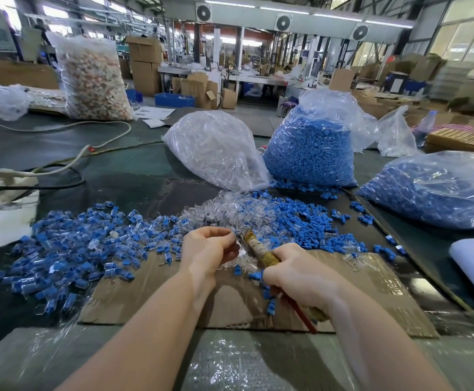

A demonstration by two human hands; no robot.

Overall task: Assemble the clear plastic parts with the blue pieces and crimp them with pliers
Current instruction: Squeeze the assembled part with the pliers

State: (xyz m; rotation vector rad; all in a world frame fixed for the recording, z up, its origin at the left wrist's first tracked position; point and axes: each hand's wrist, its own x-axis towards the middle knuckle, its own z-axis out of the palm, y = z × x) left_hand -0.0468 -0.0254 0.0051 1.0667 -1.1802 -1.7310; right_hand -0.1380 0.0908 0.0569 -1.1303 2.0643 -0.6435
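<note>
Gripping the pliers [261, 251] by their taped handles, my right hand [300, 275] points the nose up toward my left hand [210, 249], whose fingers are curled in a pinch around a small clear plastic part [234, 235] right at the plier tips. Both hands hover over the cardboard sheet [371, 286] on the table [123, 165]. Assembled blue-and-clear pieces [75, 249] spread to the left; loose clear parts [219, 213] and blue pieces [300, 221] lie just beyond, before three bags.
</note>
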